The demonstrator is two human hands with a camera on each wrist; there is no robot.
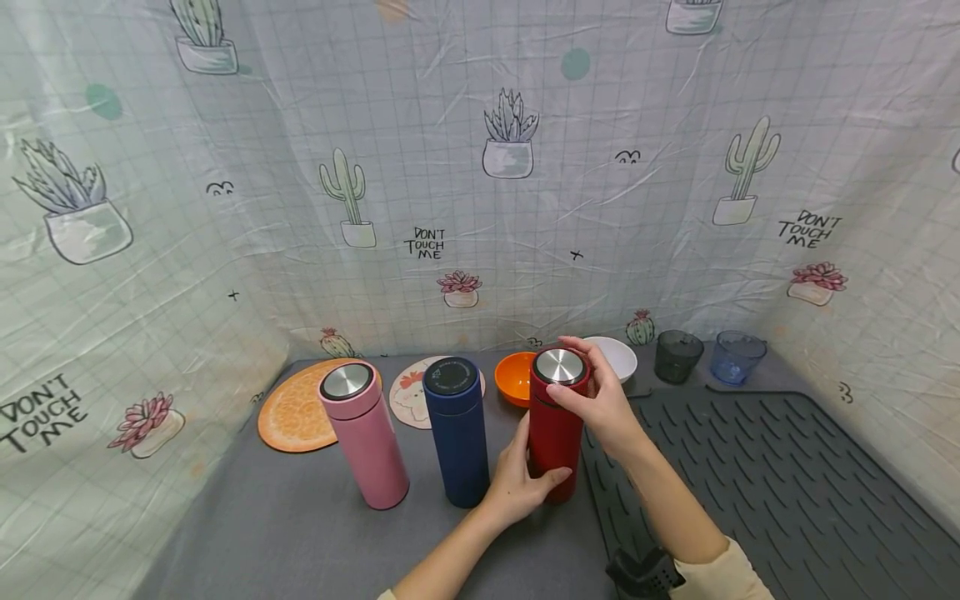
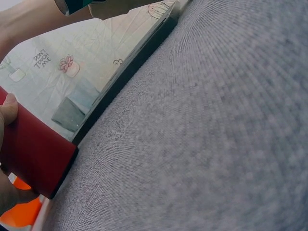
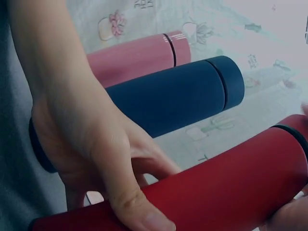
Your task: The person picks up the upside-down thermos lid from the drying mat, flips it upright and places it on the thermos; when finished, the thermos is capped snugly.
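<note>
Red flask [image 1: 556, 433] upright on the grey bench [image 1: 300, 533], beside the blue flask [image 1: 459, 429] — left hand [image 1: 517, 483] fingers wrapped round its lower body, right hand [image 1: 600, 400] fingers clamped round the cap.

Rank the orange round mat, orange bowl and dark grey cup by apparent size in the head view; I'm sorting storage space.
1. orange round mat
2. orange bowl, partly hidden
3. dark grey cup, close to the bowl; unsure.
</note>
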